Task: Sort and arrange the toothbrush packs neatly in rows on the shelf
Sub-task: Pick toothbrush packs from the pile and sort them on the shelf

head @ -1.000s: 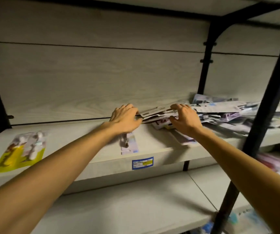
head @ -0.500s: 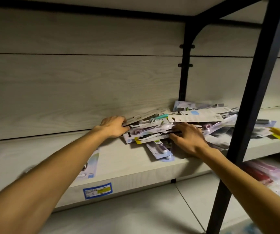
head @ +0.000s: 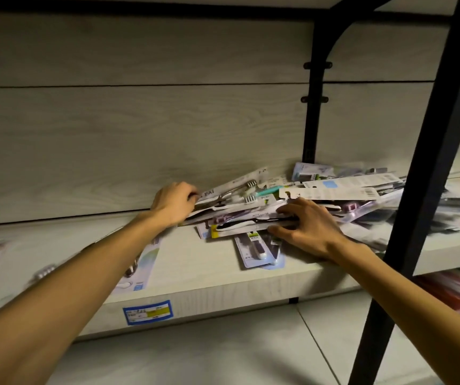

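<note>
Gripping the jumbled pile of toothbrush packs (head: 273,207), my left hand (head: 172,205) and right hand (head: 306,227) curl around it; view shifted right, sorting barely begun.

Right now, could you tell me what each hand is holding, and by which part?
Both hands grip the heap of toothbrush packs: the left hand at its left end, the right hand at its front edge, fingers curled over a pack.
</note>
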`<state>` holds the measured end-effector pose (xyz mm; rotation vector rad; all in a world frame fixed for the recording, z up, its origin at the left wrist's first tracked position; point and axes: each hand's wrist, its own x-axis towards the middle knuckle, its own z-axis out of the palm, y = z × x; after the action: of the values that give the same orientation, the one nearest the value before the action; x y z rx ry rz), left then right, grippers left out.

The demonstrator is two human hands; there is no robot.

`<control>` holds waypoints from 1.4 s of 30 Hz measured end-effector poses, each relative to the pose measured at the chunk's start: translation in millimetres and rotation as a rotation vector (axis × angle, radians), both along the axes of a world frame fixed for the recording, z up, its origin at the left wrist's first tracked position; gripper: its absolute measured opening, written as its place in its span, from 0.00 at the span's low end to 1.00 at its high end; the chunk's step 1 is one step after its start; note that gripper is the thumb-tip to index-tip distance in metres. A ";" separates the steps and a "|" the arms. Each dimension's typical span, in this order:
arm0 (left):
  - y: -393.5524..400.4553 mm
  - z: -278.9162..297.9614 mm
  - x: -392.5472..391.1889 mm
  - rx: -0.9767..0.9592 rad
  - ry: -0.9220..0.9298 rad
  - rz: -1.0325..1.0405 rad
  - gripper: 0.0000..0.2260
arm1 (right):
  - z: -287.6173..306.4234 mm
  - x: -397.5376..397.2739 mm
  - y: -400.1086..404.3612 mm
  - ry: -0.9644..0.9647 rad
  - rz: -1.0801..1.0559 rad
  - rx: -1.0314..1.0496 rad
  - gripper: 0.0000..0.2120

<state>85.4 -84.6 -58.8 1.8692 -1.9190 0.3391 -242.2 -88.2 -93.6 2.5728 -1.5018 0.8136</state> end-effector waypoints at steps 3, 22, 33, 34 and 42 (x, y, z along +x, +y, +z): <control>3.3 2.2 6.1 -0.004 0.055 0.021 0.11 | -0.2 1.2 -0.2 -0.024 0.035 0.031 0.40; 61.8 19.8 56.3 -0.164 0.628 0.071 0.04 | 47.4 49.9 26.0 -0.214 0.142 -0.135 0.36; 155.7 14.0 157.8 -0.137 0.796 0.192 0.07 | 50.8 205.4 84.4 -0.491 0.227 0.489 0.29; 163.7 11.2 164.1 -0.142 0.812 0.218 0.08 | 49.1 217.6 90.3 -0.529 0.237 0.550 0.27; 223.9 -8.7 189.4 -0.051 0.770 0.330 0.06 | 41.0 286.4 132.0 -0.656 0.264 0.729 0.07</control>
<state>274.8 139.3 -67.5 1.8942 -1.0851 -0.2174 44.2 43.8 -52.6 3.2782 -1.9223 1.4900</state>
